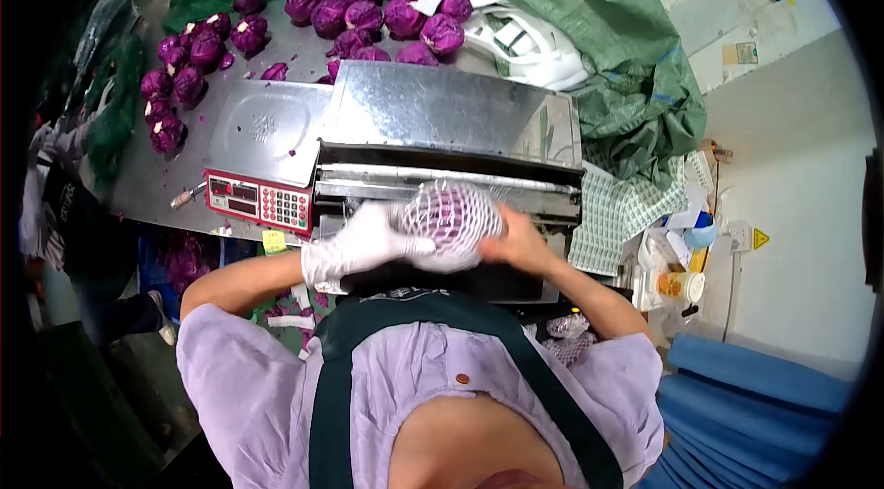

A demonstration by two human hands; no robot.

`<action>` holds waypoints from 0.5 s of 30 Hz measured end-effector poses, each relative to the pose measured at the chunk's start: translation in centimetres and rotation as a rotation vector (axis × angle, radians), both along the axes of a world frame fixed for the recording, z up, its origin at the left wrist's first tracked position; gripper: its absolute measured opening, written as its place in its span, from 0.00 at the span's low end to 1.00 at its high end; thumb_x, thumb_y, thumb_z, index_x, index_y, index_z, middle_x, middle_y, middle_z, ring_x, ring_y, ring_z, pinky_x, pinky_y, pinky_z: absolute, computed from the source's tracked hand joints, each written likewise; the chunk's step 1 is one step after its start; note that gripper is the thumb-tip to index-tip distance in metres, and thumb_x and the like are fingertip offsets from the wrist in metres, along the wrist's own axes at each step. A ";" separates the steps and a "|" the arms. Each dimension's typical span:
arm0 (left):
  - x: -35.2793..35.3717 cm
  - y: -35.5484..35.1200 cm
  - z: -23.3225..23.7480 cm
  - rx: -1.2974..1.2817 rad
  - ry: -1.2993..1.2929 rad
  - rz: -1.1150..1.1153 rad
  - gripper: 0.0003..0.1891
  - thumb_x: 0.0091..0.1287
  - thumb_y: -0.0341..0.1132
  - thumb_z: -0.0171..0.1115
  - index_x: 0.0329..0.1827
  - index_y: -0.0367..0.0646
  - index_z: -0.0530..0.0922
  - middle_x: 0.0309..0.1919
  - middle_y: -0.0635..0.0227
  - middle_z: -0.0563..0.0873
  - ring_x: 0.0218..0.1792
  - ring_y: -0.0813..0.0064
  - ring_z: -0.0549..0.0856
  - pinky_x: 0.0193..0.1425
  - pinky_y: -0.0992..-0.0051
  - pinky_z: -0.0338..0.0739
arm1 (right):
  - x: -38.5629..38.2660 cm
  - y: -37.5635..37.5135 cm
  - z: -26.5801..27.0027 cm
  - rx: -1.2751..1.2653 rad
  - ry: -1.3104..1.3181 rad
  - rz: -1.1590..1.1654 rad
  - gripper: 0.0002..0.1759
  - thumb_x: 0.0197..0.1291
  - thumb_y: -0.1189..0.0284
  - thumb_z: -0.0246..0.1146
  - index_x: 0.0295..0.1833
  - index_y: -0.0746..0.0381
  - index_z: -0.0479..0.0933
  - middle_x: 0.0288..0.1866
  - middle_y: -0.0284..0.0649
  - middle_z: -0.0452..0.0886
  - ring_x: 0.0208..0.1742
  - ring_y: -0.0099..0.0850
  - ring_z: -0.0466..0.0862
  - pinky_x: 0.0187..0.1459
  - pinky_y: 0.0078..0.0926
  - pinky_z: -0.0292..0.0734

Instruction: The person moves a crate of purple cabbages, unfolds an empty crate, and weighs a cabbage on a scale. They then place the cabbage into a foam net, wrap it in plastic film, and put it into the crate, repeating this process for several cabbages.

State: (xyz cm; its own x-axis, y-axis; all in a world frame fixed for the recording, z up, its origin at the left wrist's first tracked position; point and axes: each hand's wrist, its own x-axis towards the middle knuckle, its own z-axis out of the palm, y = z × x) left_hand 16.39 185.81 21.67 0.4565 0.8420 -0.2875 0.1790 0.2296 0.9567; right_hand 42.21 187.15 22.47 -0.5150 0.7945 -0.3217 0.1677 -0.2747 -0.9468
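Note:
A red cabbage in a white foam net sleeve (451,220) is between my two hands, above the front of a metal wrapping machine (451,111). Clear film seems to cover the net, judging by its shine. My left hand (368,238), in a white glove, is closed on the cabbage's left side, thumb across its front. Bare, my right hand (523,242) grips the right side with the fingers partly hidden behind it. A roller (460,174) runs across the machine just beyond the cabbage.
Left of the machine stands a digital scale (260,202). Several loose red cabbages (364,15) lie on the metal table behind. White foam nets (529,42) and a green woven sack (635,47) are at back right. Another person (69,199) stands at far left.

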 end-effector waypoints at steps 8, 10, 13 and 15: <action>0.7 -3.5 -8.1 -0.850 -0.083 -0.016 0.30 0.64 0.61 0.47 0.49 0.40 0.76 0.36 0.66 0.83 0.33 0.77 0.82 0.29 0.81 0.77 | -0.8 -3.8 -6.8 -0.726 -0.136 0.003 0.42 0.54 0.35 0.47 0.42 0.69 0.76 0.28 0.42 0.80 0.18 0.27 0.78 0.20 0.17 0.74; -0.1 -4.6 -6.9 -0.771 -0.004 -0.030 0.32 0.64 0.62 0.45 0.50 0.39 0.76 0.38 0.65 0.83 0.35 0.77 0.82 0.34 0.80 0.77 | -0.2 -5.4 -7.2 -0.606 -0.327 -0.034 0.38 0.56 0.38 0.49 0.35 0.67 0.78 0.22 0.40 0.79 0.20 0.25 0.79 0.22 0.17 0.74; -1.5 -7.4 -8.1 -0.049 0.127 -0.002 0.33 0.67 0.60 0.40 0.41 0.33 0.79 0.31 0.53 0.84 0.35 0.63 0.83 0.38 0.70 0.75 | -0.9 -10.3 -5.3 -0.147 -0.255 -0.281 0.26 0.56 0.53 0.61 0.25 0.68 0.75 0.17 0.36 0.77 0.21 0.20 0.78 0.21 0.18 0.71; -1.3 -8.6 -3.9 0.234 0.563 0.014 0.27 0.68 0.55 0.41 0.35 0.38 0.79 0.27 0.48 0.81 0.31 0.53 0.82 0.35 0.64 0.74 | -1.3 -11.9 -4.4 0.318 -0.536 -0.376 0.22 0.55 0.59 0.65 0.19 0.66 0.73 0.15 0.33 0.73 0.19 0.17 0.72 0.20 0.18 0.65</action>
State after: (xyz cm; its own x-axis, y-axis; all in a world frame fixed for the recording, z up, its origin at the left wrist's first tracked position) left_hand 15.06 177.18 17.72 0.2769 0.9168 -0.2879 0.6704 0.0304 0.7414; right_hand 40.88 175.24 18.11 -0.0251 0.9838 -0.1775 0.5796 -0.1303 -0.8044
